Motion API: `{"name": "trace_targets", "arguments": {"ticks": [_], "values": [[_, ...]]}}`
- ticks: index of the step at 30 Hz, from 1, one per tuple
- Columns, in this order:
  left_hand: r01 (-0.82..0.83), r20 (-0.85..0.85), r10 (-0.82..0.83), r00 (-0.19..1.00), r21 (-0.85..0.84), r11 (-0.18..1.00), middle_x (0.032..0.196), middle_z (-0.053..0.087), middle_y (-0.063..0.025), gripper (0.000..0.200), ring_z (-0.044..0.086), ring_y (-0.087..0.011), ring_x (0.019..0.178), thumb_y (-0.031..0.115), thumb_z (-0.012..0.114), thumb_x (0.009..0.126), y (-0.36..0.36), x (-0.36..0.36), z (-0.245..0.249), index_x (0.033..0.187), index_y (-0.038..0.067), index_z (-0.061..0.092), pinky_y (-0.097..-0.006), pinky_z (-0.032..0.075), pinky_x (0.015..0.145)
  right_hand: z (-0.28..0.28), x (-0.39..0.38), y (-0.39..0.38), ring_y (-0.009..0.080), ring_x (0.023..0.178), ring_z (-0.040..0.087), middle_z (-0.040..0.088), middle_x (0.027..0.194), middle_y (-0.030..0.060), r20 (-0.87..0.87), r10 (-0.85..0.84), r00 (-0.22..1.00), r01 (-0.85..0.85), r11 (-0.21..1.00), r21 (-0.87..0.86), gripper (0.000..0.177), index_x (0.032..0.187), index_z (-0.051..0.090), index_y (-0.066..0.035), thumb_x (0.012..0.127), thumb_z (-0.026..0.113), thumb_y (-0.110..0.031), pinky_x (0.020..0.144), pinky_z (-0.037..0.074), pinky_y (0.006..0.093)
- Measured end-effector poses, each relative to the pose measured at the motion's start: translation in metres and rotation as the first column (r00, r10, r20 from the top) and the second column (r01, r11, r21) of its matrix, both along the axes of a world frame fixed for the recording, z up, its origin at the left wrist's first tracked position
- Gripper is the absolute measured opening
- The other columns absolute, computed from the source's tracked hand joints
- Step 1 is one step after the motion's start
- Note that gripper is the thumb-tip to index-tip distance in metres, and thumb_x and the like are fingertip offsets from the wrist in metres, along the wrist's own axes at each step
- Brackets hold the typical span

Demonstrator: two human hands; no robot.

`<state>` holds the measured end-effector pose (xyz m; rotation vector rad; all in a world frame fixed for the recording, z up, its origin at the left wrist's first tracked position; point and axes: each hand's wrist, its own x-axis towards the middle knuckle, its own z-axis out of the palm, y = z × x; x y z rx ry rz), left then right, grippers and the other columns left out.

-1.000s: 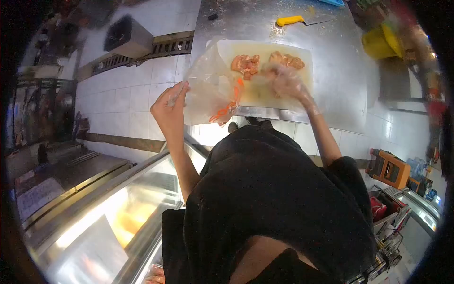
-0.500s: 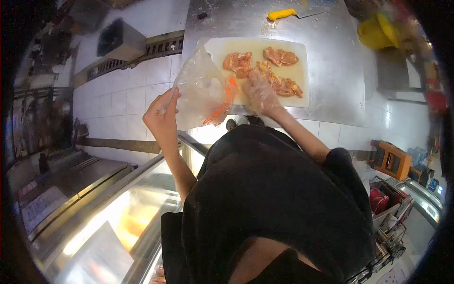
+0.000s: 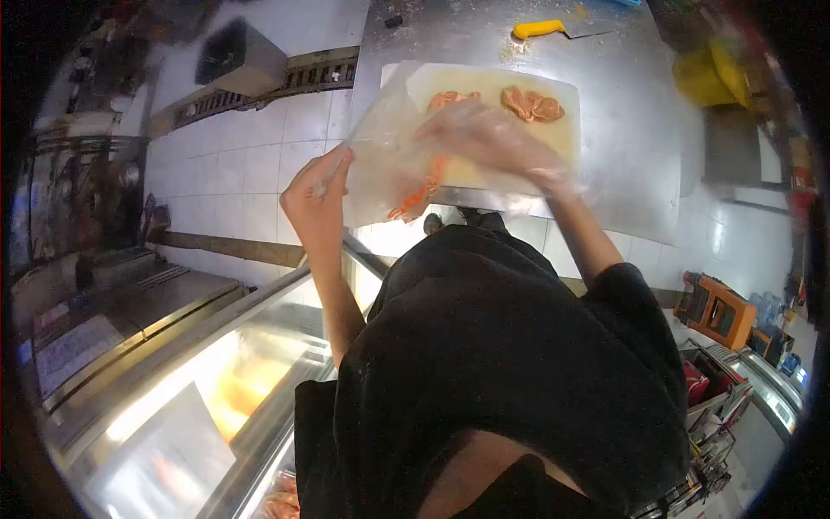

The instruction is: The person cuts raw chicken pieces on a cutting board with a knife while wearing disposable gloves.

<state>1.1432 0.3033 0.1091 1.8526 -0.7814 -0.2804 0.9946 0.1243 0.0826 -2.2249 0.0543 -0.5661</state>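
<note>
My left hand [image 3: 318, 190] is bare and pinches the side of a clear plastic bag [image 3: 380, 147] with orange lettering. The bag overlaps the left part of a white cutting board [image 3: 566, 130]. My right hand [image 3: 493, 143], in a clear plastic glove, reaches left over the board to the bag. It is smeared by motion, so its fingers and anything in them cannot be made out. Beyond it lie a piece of raw meat [image 3: 454, 99], partly hidden, and another raw meat piece [image 3: 532, 105] at the right.
A yellow-handled knife [image 3: 540, 29] lies on the metal table [image 3: 622, 112] beyond the board. At the far right stands a yellow container [image 3: 709, 78]. To my lower left is a lit glass display case [image 3: 251, 381]; an orange-and-black case [image 3: 716, 311] sits to the right.
My right hand has moved up and left from the meat toward the bag. The lower-right meat is no longer visible on the board. My left hand keeps its hold on the bag.
</note>
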Motion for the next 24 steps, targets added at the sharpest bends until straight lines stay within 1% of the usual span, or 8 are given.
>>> {"name": "trace_targets", "arguments": {"ticks": [2, 4, 6, 11, 14, 15, 20, 24], "values": [[0.037, 0.031, -0.038, 0.999, 0.023, 0.999, 0.080, 0.065, -0.0056, 0.012, 0.052, -0.0080, 0.061, 0.005, 0.062, 0.079, -0.005, -0.007, 0.004, 0.088, 0.000, 0.067, -0.0199, 0.040, 0.051, -0.021, 0.029, 0.025, 0.0305, 0.087, 0.057, 0.060, 0.098, 0.0157, -0.237, 0.064, 0.969, -0.072, 0.997, -0.022, 0.026, 0.103, 0.058, -0.005, 0.084, 0.050, -0.021, 0.076, 0.045, 0.0331], [0.100, 0.116, -0.098, 0.988, -0.014, 0.995, 0.081, 0.064, -0.0065, 0.014, 0.053, -0.0091, 0.063, 0.002, 0.062, 0.077, -0.006, -0.010, -0.005, 0.090, 0.000, 0.067, -0.0208, 0.042, 0.054, -0.099, 0.060, 0.029, 0.0305, 0.090, 0.056, 0.059, 0.095, 0.0181, -0.427, 0.220, 0.877, -0.188, 0.975, 0.118, 0.034, 0.110, 0.055, -0.007, 0.082, 0.052, -0.026, 0.075, 0.044, 0.0344], [0.152, 0.154, -0.149, 0.977, -0.008, 0.988, 0.083, 0.064, -0.0074, 0.017, 0.054, -0.0104, 0.065, 0.000, 0.062, 0.075, -0.006, -0.016, -0.009, 0.091, 0.000, 0.067, -0.0218, 0.044, 0.057, -0.124, 0.075, 0.031, 0.0306, 0.089, 0.057, 0.059, 0.095, 0.0184, -0.553, 0.227, 0.802, -0.235, 0.970, 0.058, 0.035, 0.110, 0.055, -0.006, 0.082, 0.053, -0.027, 0.075, 0.044, 0.0346], [0.167, 0.221, -0.173, 0.960, 0.046, 0.985, 0.086, 0.065, -0.0096, 0.022, 0.060, -0.0134, 0.076, -0.004, 0.060, 0.073, -0.003, -0.021, -0.006, 0.093, 0.001, 0.066, -0.0237, 0.046, 0.069, -0.130, 0.073, 0.046, 0.0310, 0.088, 0.057, 0.059, 0.094, 0.0192, -0.608, 0.130, 0.783, -0.284, 0.945, -0.163, 0.036, 0.109, 0.055, -0.005, 0.082, 0.053, -0.028, 0.074, 0.043, 0.0351], [0.156, 0.078, -0.158, 0.984, 0.028, 0.987, 0.085, 0.065, -0.0105, 0.022, 0.062, -0.0216, 0.077, 0.000, 0.061, 0.072, 0.003, -0.025, -0.014, 0.093, 0.005, 0.067, -0.0284, 0.045, 0.072, -0.129, 0.068, 0.056, 0.0313, 0.086, 0.057, 0.059, 0.093, 0.0197, -0.612, 0.075, 0.787, -0.295, 0.917, -0.268, 0.037, 0.109, 0.055, -0.005, 0.081, 0.053, -0.029, 0.073, 0.043, 0.0354], [0.159, 0.094, -0.161, 0.983, 0.021, 0.987, 0.084, 0.065, -0.0105, 0.022, 0.062, -0.0213, 0.076, 0.000, 0.062, 0.072, 0.004, -0.025, -0.017, 0.092, 0.005, 0.067, -0.0282, 0.045, 0.072, -0.129, 0.066, 0.058, 0.0313, 0.086, 0.057, 0.059, 0.093, 0.0198, -0.614, 0.068, 0.786, -0.300, 0.911, -0.284, 0.037, 0.109, 0.055, -0.005, 0.081, 0.053, -0.029, 0.073, 0.043, 0.0355], [0.133, 0.151, -0.132, 0.980, -0.001, 0.991, 0.082, 0.065, -0.0103, 0.019, 0.062, -0.0196, 0.074, 0.001, 0.062, 0.073, 0.004, -0.026, -0.015, 0.091, 0.004, 0.067, -0.0263, 0.046, 0.068, -0.118, 0.060, 0.054, 0.0317, 0.084, 0.057, 0.059, 0.091, 0.0206, -0.633, 0.091, 0.769, -0.333, 0.902, -0.275, 0.039, 0.109, 0.054, -0.004, 0.081, 0.054, -0.031, 0.071, 0.043, 0.0360], [0.102, 0.108, -0.103, 0.989, 0.017, 0.995, 0.081, 0.065, -0.0098, 0.018, 0.062, -0.0172, 0.071, 0.002, 0.064, 0.073, 0.004, -0.022, -0.005, 0.090, 0.002, 0.067, -0.0247, 0.047, 0.065, -0.073, 0.048, 0.038, 0.0320, 0.083, 0.058, 0.059, 0.091, 0.0212, -0.570, 0.291, 0.768, -0.447, 0.882, -0.151, 0.040, 0.108, 0.054, -0.003, 0.081, 0.054, -0.032, 0.070, 0.043, 0.0364]]}}
